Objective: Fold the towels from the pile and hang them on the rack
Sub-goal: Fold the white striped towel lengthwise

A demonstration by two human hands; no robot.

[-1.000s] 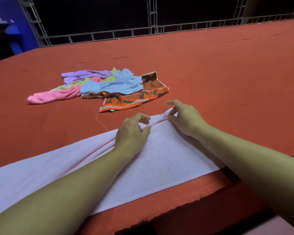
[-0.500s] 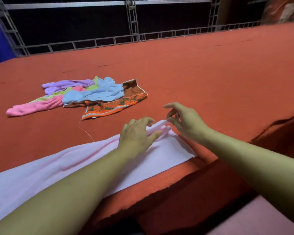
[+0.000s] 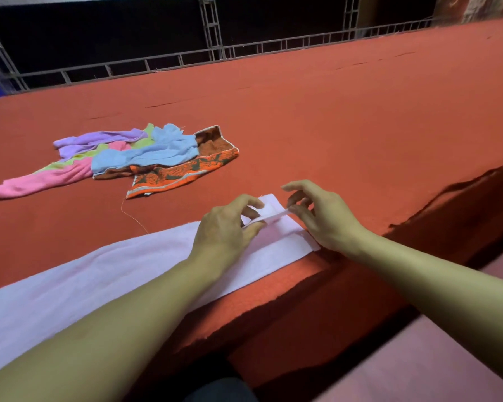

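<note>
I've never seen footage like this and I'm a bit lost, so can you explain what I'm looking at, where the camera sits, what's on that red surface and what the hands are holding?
There is no machine here: these are a person's two bare arms, filmed by a wide-angle camera worn on the head, looking forward and down. The large surface is covered in red felt. Near its front edge lies a long pale pink towel, spread flat. The left hand and the right hand both pinch the towel's far end, lifting its edge slightly, apparently to begin a fold. Farther back sits a pile of towels: pink, purple, green, blue and an orange patterned one. A metal railing runs behind. No hanging rack can be made out.
</note>
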